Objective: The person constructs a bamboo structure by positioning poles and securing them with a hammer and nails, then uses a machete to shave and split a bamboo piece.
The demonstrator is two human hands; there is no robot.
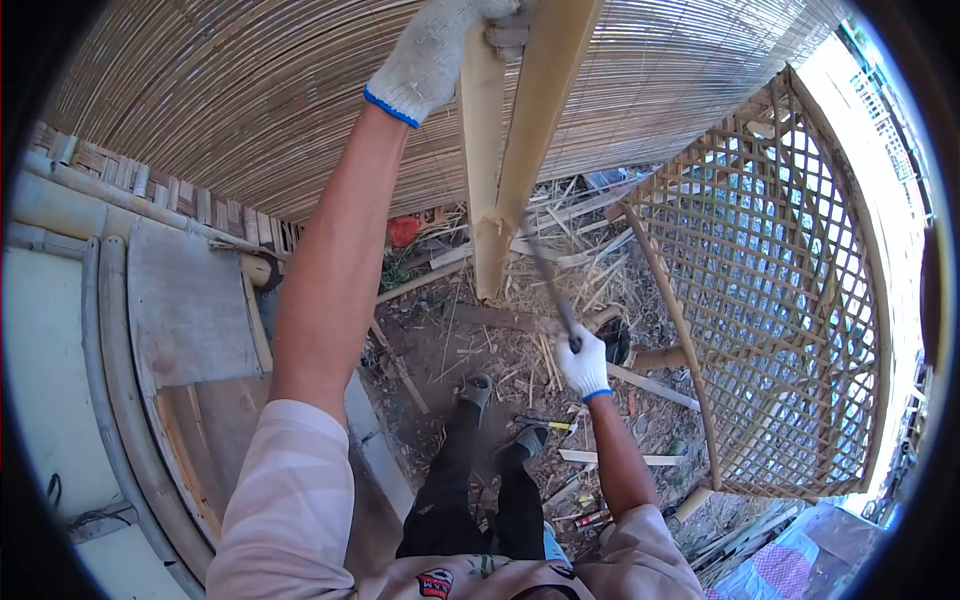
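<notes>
Bamboo [545, 100] is showing split at upper centre, the left hand [428, 58] wrapping it near the top edge, the right hand [582, 364] clenching a long blade [549, 277] mid-frame, apparently splitting it, the next move likely calling for steady support.

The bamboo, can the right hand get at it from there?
Probably yes: the right hand holds a knife that points up close beside the bamboo, and nothing seems to block the way.

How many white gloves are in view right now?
2. The left glove, at the top, holds the split bamboo; the right glove, lower down, grips the dark tool. Others could be hidden under the scattered debris.
</notes>
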